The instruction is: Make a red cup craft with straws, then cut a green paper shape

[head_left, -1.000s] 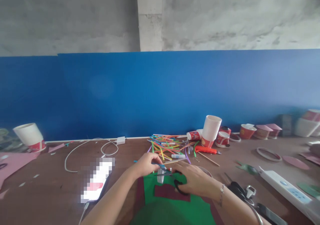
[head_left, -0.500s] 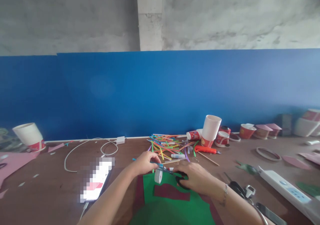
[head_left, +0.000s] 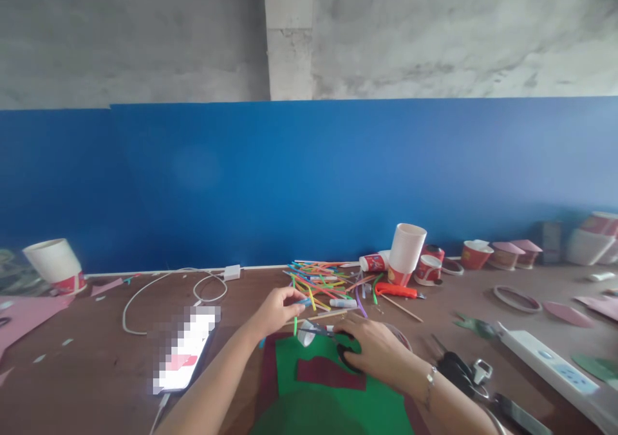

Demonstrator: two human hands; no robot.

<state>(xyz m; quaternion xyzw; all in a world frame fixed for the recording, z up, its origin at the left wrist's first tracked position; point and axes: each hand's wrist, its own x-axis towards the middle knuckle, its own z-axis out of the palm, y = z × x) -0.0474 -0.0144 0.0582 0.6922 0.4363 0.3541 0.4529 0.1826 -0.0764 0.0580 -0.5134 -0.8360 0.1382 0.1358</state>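
Now, a blue straw piece (head_left: 304, 302) sits pinched in the fingertips of the left hand (head_left: 276, 310), at the near edge of the straw pile (head_left: 331, 279), while the right hand (head_left: 373, 346) is closed around the scissors (head_left: 344, 356), blades pointing left, apart from the straw. Looks like a snipping step; any further cut calls for lining up straw and blades, fingers clear. Right by the blades, a small white round thing (head_left: 306, 336) crowds the spot! Below lies green paper (head_left: 288, 369) bearing a dark red scrap (head_left: 329, 374); beyond, a glue tube (head_left: 344, 304) and an orange cutter (head_left: 396, 290).
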